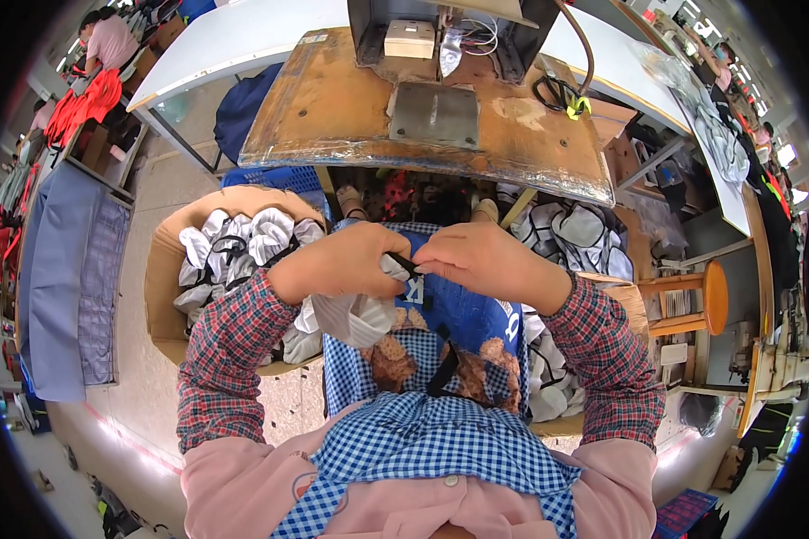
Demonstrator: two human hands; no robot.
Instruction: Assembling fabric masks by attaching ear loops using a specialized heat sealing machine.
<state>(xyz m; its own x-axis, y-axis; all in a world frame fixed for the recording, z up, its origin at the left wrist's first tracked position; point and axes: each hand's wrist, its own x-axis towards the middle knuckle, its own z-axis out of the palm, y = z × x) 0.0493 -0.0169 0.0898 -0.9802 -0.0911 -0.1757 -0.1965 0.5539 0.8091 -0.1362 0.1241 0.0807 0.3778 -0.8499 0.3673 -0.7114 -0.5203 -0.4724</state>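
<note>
Above my lap, my left hand (343, 262) is closed on a white cloth piece (355, 321), which hangs below its fingers. A narrow black edging (403, 263) runs from this piece towards my right hand (499, 260). The fingertips of my right hand pinch that edging, and the two hands almost meet. Beneath them lies my blue checked apron (422, 346) with printed bears. A cardboard box (173, 278) full of white cloth pieces with black edging (265, 235) stands to the left. More such pieces (571, 235) fill a box on the right.
Ahead is a worn wooden machine table (319, 112) with a metal plate (434, 115) and a machine housing (548, 31). A wooden stool (715, 298) stands at the right. A blue crate (283, 180) sits under the table's left side. Another person (112, 43) works at the far left.
</note>
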